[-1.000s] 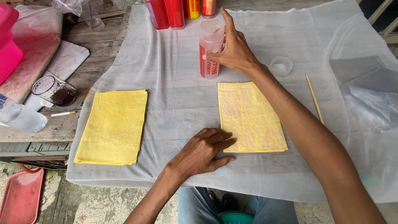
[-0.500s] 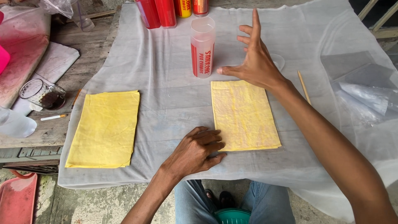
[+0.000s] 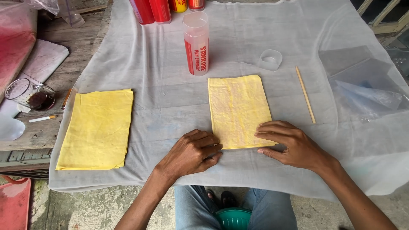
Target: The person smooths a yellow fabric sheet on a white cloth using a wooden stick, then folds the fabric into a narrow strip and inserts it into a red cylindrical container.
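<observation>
- The left hand [image 3: 191,153] lay flat, palm down, just below the centre of the frame, its fingertips touching the lower left corner of a yellow sheet [image 3: 239,110].
- The right hand [image 3: 294,145] lay flat too, at lower right of centre, with its fingers resting on the sheet's lower right corner.
- Both hands were open and pressing down, gripping nothing; they sat apart from each other, one at each lower corner.
- The yellow sheet lay flat in the centre of the frame on a white cloth [image 3: 170,106] that covered the table.
- A stack of yellow sheets [image 3: 98,127] lay at centre left on the same cloth, well apart from the hands.
- A clear bottle of red liquid [image 3: 196,44] stood upright at upper centre, just above the sheet's top left corner.
- A small clear cap [image 3: 270,59] sat to the right of that bottle, near the sheet's top right corner.
- A thin wooden stick [image 3: 305,94] lay to the right of the sheet, running roughly along its long edge.
- Clear plastic bags [image 3: 362,85] lay at the right edge of the frame.
- Red bottles [image 3: 151,10] stood in a row at the top edge.
- A glass of dark liquid [image 3: 32,94] stood on bare wood at the left edge.
</observation>
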